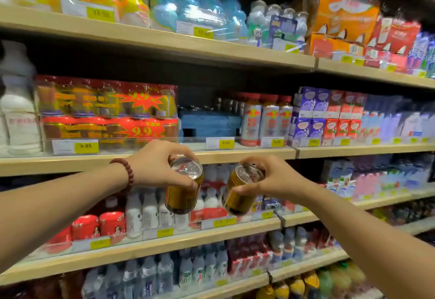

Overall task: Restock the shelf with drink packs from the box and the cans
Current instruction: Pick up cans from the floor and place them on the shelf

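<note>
left hand (158, 163) gripping can (180, 198), right hand (279, 179) gripping can (237, 196)

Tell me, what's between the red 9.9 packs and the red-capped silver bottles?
A blue box, sitting a little further back on the shelf than its neighbours. The head view shows it.

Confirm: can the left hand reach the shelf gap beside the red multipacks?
Likely yes: left hand, holding a gold can, sits just below the gap; only a low clear rail fronts it.
</note>
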Demonstrator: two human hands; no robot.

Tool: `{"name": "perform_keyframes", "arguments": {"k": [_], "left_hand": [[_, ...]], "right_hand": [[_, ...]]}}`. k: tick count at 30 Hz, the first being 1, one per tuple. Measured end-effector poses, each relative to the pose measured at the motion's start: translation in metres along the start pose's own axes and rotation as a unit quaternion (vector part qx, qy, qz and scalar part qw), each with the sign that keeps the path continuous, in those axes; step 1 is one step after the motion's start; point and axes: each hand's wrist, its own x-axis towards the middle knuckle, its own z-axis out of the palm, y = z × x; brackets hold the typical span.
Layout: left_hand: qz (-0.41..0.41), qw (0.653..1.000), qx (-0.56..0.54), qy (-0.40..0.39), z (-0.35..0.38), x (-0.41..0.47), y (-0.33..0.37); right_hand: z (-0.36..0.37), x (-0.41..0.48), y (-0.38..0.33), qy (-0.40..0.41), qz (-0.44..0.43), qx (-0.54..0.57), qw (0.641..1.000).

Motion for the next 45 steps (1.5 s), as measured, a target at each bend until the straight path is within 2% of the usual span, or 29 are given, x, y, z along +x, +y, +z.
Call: {"name": "perform_keyframes", "arguments": {"k": [6, 8, 15, 21, 29, 34, 45], "left_hand": [[-0.014, 0.994, 0.000, 0.112, -0.056, 0.008, -0.001], [-0.012, 0.990, -0.012, 0.141, -0.065, 0.019, 0.001], [-0.007, 0.976, -0.008, 0.215, -0.079, 0.072, 0.011], [-0.031, 0.969, 0.018, 0.243, -0.084, 0.117, 0.009], [-0.059, 0.974, 0.030, 0.218, -0.069, 0.169, -0.006], [-0.060, 0.976, 0.051, 0.202, -0.055, 0.181, -0.015], [-0.055, 0.985, 0.056, 0.157, -0.028, 0.212, -0.041]], "right_hand": [[-0.031, 0.050, -0.042, 0.021, -0.036, -0.041, 0.998], [-0.043, 0.066, -0.048, 0.031, -0.035, -0.025, 0.999], [-0.076, 0.125, -0.037, 0.125, -0.046, 0.002, 0.991], [-0.085, 0.174, -0.013, 0.149, -0.088, -0.043, 0.984], [-0.076, 0.245, 0.010, 0.031, -0.087, -0.137, 0.986], [-0.061, 0.273, 0.016, -0.032, -0.073, -0.221, 0.972], [-0.049, 0.298, 0.038, -0.147, -0.042, -0.279, 0.948]]}}
